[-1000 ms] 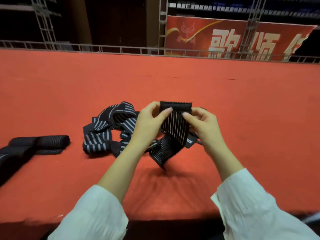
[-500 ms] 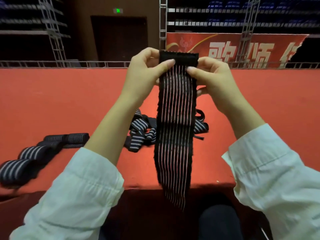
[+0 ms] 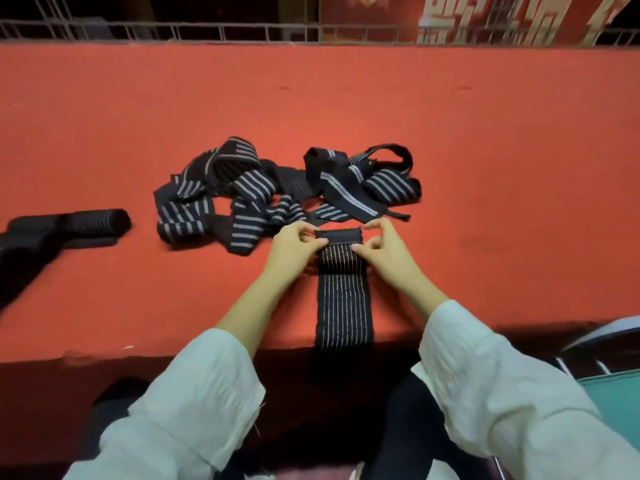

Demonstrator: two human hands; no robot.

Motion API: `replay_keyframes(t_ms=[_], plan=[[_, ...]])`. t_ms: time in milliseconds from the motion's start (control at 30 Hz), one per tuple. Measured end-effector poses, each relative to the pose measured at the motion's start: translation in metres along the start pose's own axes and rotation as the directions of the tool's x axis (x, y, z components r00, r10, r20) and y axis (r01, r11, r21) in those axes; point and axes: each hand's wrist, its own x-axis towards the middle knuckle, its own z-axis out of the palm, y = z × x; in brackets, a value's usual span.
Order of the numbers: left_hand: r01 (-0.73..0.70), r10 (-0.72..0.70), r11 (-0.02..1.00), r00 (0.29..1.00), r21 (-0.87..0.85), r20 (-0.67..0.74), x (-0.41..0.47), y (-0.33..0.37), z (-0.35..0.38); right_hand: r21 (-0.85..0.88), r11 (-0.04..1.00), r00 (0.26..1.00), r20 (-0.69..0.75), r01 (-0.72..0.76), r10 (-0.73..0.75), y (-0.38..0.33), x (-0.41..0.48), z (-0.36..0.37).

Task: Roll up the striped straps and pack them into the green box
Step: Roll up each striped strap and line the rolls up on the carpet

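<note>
A black strap with thin white stripes (image 3: 343, 306) lies flat on the red table, its tail hanging over the near edge. My left hand (image 3: 294, 242) and my right hand (image 3: 384, 247) pinch its far end, which is folded into a small black roll (image 3: 338, 235). Behind my hands a tangled heap of loose striped straps (image 3: 277, 195) rests on the table. At the left edge lie rolled straps (image 3: 93, 221), blurred and dark. A teal surface (image 3: 616, 400) shows at the lower right; I cannot tell whether it is the green box.
The red table (image 3: 485, 150) stretches far back to a metal railing (image 3: 207, 31) and a red banner with white characters (image 3: 485, 19). My knees and white sleeves fill the bottom. A chair frame (image 3: 595, 341) stands at the right.
My hands have come down from chest height to the table. The strap that hung in the air now lies flat on the red surface with its tail over the edge.
</note>
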Motion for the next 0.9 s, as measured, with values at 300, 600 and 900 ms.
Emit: replay_keyframes(t_ms=[300, 600, 900], plan=[[-0.144, 0.160, 0.975, 0.984, 0.167, -0.082, 0.041, -0.025, 0.026, -0.378, 0.910, 0.985, 0.029, 0.170, -0.172, 0.030, 0.046, 0.020], [-0.090, 0.132, 0.951, 0.983, 0.295, -0.126, 0.048, -0.034, 0.028, -0.507, 0.839, 0.980, 0.106, 0.197, -0.167, 0.034, 0.053, 0.025], [-0.235, 0.243, 0.837, 0.969, 0.493, 0.050, 0.056, -0.003, 0.008, -0.474, 0.854, 0.977, 0.124, 0.213, -0.175, 0.019, 0.068, 0.016]])
